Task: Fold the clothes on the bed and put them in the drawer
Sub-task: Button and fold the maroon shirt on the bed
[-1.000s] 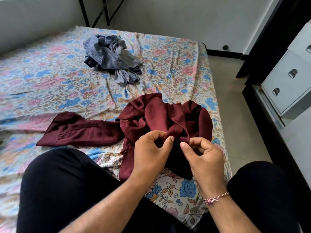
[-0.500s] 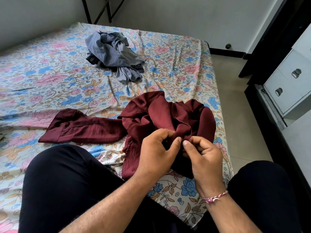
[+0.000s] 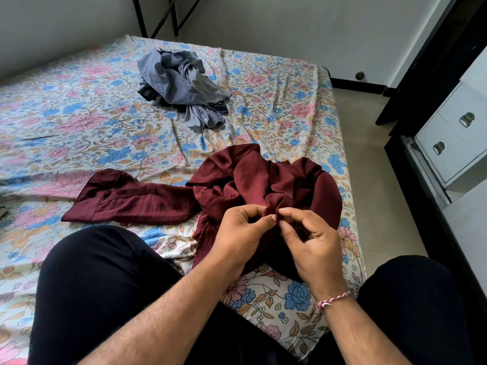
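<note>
Maroon shirt (image 3: 253,185) is pinched at one bunched spot by left hand (image 3: 241,233) and right hand (image 3: 313,242), probably untangling it before folding on bed (image 3: 92,114).

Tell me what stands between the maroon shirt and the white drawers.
Nothing visible does: both hands pinch the maroon shirt on the bed, and only bare floor separates it from the shut white drawers.
</note>
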The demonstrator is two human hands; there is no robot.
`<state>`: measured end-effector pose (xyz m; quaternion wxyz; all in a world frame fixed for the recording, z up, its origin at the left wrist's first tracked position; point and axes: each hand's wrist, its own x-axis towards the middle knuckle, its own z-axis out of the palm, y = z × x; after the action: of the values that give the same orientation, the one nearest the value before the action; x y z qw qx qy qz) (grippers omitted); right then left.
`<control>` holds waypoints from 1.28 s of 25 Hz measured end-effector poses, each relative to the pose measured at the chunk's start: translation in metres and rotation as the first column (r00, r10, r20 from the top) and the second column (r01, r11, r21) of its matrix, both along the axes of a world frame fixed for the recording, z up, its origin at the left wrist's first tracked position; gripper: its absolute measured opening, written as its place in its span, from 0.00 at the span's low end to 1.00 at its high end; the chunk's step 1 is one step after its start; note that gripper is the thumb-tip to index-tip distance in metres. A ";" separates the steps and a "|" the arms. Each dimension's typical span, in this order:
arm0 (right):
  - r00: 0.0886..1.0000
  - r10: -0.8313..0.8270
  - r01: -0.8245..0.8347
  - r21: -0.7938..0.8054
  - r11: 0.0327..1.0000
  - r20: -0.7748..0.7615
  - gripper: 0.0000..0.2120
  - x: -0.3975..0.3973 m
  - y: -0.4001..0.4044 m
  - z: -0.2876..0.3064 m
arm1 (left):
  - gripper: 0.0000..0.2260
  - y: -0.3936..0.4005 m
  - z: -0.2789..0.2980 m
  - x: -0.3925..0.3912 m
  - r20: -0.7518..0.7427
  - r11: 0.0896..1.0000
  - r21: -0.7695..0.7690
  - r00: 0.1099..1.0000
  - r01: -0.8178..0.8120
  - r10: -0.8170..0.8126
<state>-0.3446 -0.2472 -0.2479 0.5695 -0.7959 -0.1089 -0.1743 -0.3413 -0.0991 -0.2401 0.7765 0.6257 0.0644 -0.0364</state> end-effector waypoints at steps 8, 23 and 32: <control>0.984 -0.044 0.087 -0.248 0.965 0.171 0.11 0.007 0.008 -0.012 | 0.07 0.000 -0.003 -0.002 0.035 0.935 0.340 0.995 -0.102 0.095; 0.937 0.162 0.039 0.553 0.832 -0.311 0.10 0.005 0.016 -0.015 | 0.11 -0.002 0.000 0.000 -0.020 0.996 0.025 0.996 0.084 -0.084; 0.999 -0.008 0.007 -0.020 1.000 -0.034 0.09 0.001 -0.001 0.001 | 0.11 0.004 0.006 0.003 0.010 0.968 0.233 0.995 0.097 -0.103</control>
<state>-0.3432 -0.2486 -0.2465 0.5628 -0.8047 -0.0978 -0.1618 -0.3385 -0.0952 -0.2345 0.6960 0.7150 0.0280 -0.0608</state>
